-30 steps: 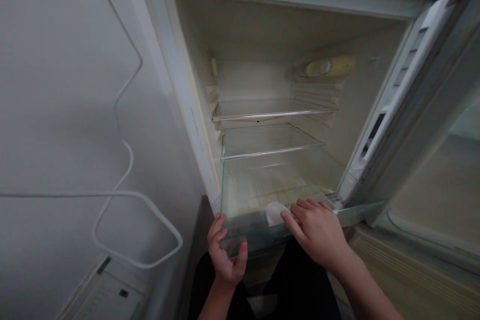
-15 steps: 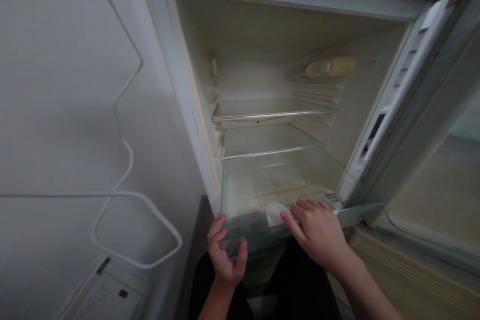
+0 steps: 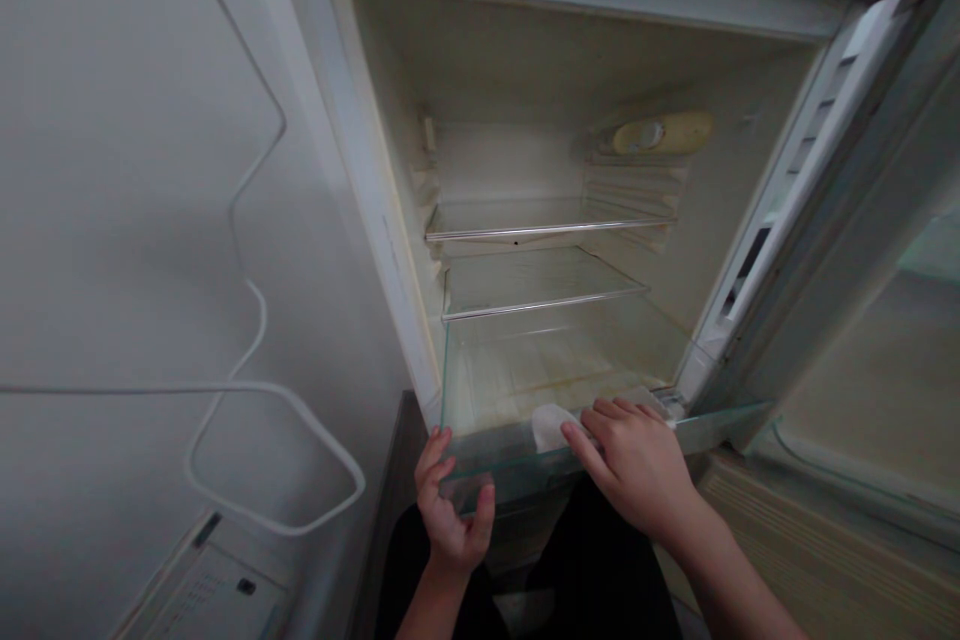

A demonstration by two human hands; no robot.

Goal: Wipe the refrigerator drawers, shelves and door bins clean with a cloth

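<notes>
A clear glass shelf [image 3: 495, 460] with a greenish edge extends out of the open fridge toward my lap. My left hand [image 3: 455, 510] grips its near left corner, with the fingers around the edge and the thumb below it. My right hand [image 3: 637, 460] is closed on a white wipe [image 3: 551, 428], pressing it against the shelf near its front edge. Part of the wipe is hidden under my palm and fingers; whether it is paper or cloth I cannot tell.
Two glass shelves [image 3: 551, 228] sit inside the fridge, with a yellowed lamp cover [image 3: 660, 133] at the upper right. The fridge door [image 3: 847, 320] stands open on the right. At left, a white cable [image 3: 281, 390] hangs by the wall above a panelled appliance [image 3: 217, 590].
</notes>
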